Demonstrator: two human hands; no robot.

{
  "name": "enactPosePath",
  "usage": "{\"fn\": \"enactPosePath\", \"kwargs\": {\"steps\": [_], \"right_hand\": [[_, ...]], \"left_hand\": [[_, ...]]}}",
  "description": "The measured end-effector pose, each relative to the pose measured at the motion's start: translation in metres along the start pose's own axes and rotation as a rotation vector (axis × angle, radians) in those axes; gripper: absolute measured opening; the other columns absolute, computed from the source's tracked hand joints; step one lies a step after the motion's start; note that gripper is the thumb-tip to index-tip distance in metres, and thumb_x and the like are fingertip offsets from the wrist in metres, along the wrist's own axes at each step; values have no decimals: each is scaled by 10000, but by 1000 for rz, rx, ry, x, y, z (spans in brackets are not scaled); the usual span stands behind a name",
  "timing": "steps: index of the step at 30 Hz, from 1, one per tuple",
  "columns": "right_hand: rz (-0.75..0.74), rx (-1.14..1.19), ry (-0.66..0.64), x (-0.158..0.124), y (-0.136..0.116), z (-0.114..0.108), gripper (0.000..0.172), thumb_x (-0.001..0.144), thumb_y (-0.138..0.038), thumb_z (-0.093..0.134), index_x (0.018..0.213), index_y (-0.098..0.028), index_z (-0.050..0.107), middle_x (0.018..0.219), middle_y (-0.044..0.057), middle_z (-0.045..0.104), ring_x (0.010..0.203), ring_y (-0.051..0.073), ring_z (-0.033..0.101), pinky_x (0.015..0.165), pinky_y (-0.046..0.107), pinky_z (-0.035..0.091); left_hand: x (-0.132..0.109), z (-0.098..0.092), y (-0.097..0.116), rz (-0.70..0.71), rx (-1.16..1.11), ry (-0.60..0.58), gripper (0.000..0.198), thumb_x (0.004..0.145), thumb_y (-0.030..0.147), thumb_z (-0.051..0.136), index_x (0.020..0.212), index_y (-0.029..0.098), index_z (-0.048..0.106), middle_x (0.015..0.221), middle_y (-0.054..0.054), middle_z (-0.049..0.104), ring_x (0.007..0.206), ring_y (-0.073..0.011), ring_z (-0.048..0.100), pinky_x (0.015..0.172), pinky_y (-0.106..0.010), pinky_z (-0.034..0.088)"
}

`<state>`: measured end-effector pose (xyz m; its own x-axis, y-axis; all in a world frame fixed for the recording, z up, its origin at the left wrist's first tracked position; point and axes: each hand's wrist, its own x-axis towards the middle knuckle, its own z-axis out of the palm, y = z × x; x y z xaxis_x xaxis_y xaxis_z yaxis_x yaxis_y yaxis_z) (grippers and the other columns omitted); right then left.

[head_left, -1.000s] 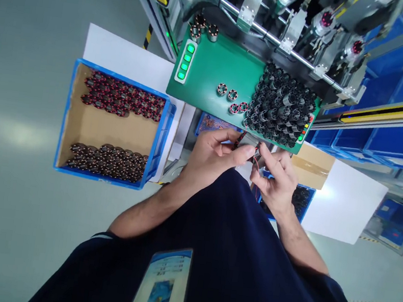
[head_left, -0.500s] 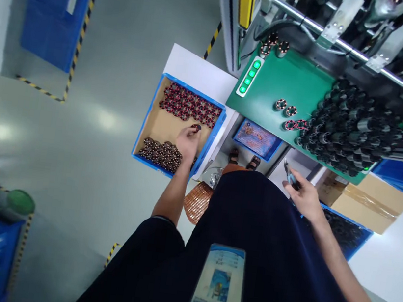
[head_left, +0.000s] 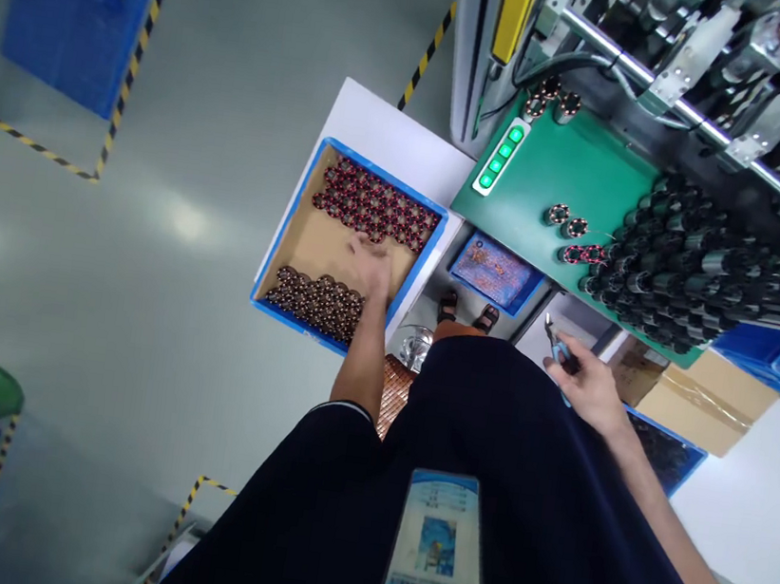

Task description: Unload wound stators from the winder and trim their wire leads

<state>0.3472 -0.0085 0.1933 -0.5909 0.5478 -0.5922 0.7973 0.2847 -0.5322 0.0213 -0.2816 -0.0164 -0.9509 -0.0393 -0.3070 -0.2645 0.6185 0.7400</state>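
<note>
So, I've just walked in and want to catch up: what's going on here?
A person is handling small rings at a bin. Their left hand, blurred but apparently open, is over it, between the red rings and the copper rings. The right hand holds pliers below the green table, where dark parts are heaped.
</note>
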Motion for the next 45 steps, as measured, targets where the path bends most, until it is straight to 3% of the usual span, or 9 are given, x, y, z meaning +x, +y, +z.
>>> {"fn": "enactPosePath", "kwargs": {"steps": [4,11,20,25,28,31,35,40,45], "right_hand": [[5,1,26,-5,1,2,784,855,-506,730,1532,-134,863,901,44,778,705,197,635,783,401,623],[-1,21,67,-29,7,-5,735,801,-420,716,1476,-168,859,926,23,748,755,207,621,825,404,610],[61,157,167,-64,32,1,700,859,-450,701,1476,-142,820,897,4,715,744,201,609,807,393,595],[-9,202,210,-71,40,3,625,977,-414,641,1525,-144,771,964,34,769,805,227,674,837,421,642],[-102,210,245,-84,31,-9,561,1058,-340,602,1572,-183,762,1068,56,818,915,232,735,968,445,671],[-268,201,263,-102,8,-30,547,1099,-258,586,1620,-235,751,1098,43,815,949,221,752,998,433,676],[-473,168,254,-122,-28,-57,607,1112,-167,583,1694,-284,707,1082,35,768,946,223,724,908,405,663],[-537,142,196,-133,-57,-72,669,1115,-133,563,1746,-329,668,1042,35,729,944,246,712,847,415,653],[-558,144,153,-136,-66,-72,744,1085,-100,560,1774,-368,638,1162,51,769,1019,254,735,884,420,673]], "left_hand": [[-28,28,51,144,15,9,409,1063,160,857,1394,200,620,1542,-203,653,1334,-296,698,1270,-511,584],[-64,136,176,948,174,-647,463,1100,147,796,1541,272,727,1706,-157,633,1587,-379,605,1375,-605,558],[-39,183,196,914,383,-780,131,1126,247,803,1246,195,817,1516,-193,754,1519,-431,622,1351,-691,525],[-72,143,198,809,125,-612,77,1101,233,793,1053,236,732,1461,-157,781,1616,-385,581,1455,-641,427],[-120,83,213,785,-168,-718,119,1137,326,726,1045,256,698,1218,-95,805,1245,-290,776,1206,-504,651],[-173,16,240,807,-369,-825,135,1067,384,841,1058,272,765,1287,-66,814,1196,-262,789,972,-382,692],[-219,-48,275,1024,-452,-663,244,907,275,1020,981,298,788,1246,-33,834,1131,-263,779,974,-404,672],[-236,-76,285,1186,-434,-502,331,908,319,1080,936,315,750,1145,-13,833,972,-224,758,832,-396,637],[-237,-86,278,1127,-471,-595,313,919,411,1091,972,362,786,1131,10,821,991,-239,770,869,-417,664]]}}
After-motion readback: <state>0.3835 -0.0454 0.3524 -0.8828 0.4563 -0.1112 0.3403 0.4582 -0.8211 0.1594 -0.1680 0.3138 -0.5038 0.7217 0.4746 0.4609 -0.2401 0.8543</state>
